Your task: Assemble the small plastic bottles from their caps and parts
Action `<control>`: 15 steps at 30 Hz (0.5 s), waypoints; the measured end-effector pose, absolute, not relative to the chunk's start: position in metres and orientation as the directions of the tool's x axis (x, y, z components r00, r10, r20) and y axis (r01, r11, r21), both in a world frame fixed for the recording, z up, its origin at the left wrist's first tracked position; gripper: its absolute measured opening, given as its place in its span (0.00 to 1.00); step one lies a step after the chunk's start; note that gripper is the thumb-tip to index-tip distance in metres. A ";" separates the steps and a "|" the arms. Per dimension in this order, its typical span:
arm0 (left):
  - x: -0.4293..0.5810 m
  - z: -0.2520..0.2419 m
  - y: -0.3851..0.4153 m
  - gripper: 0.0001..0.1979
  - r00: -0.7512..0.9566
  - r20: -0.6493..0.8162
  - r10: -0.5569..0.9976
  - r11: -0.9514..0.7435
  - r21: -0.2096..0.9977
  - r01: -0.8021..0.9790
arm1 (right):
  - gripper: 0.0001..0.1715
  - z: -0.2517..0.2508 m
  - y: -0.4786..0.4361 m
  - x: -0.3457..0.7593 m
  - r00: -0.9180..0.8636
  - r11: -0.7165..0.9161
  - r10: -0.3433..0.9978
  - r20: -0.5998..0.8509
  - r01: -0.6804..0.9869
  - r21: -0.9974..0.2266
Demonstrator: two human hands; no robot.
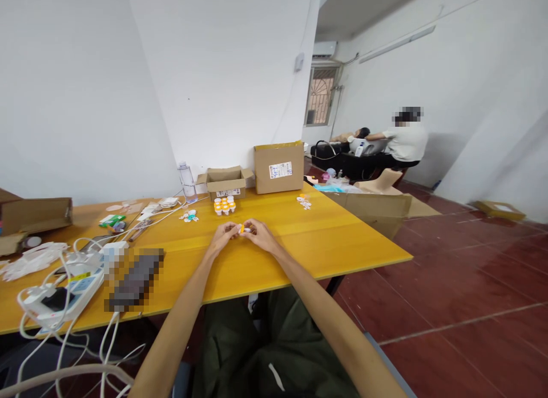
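Note:
Above the yellow table, my left hand [225,234] and my right hand [259,236] meet with their fingertips closed on a small orange-and-white bottle [242,229]. Fingers cover much of it, so its cap and label are hard to make out. Just beyond my hands stands a tight cluster of similar white-topped orange bottles [225,206]. Left of the cluster lies a little pile of white and green pieces [189,216]. Another small pile of white and orange pieces [303,202] sits to the right.
An open cardboard box [225,184] and a taller closed carton [279,169] stand at the table's back by the wall. A power strip [64,301] with tangled cables and a dark device [136,279] occupy the left side. A person [406,141] sits in the far right background.

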State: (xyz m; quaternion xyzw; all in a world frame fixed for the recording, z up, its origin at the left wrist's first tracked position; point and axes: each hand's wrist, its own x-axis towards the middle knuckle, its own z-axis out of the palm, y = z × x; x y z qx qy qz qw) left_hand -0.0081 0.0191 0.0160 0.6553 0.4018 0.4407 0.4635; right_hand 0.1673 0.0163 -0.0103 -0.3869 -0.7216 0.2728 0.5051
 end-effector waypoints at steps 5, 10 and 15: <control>-0.008 0.015 0.018 0.20 0.308 0.212 0.928 -0.254 0.962 0.104 | 0.12 -0.011 0.017 0.168 -0.198 0.550 0.835 0.513 0.300 -0.780; -0.008 0.016 0.017 0.18 0.306 0.210 0.929 -0.241 0.968 0.066 | 0.12 -0.010 0.017 0.169 -0.198 0.542 0.841 0.504 0.289 -0.790; -0.009 0.018 0.017 0.18 0.318 0.204 0.926 -0.226 0.973 0.035 | 0.12 -0.009 0.016 0.169 -0.200 0.529 0.848 0.490 0.281 -0.801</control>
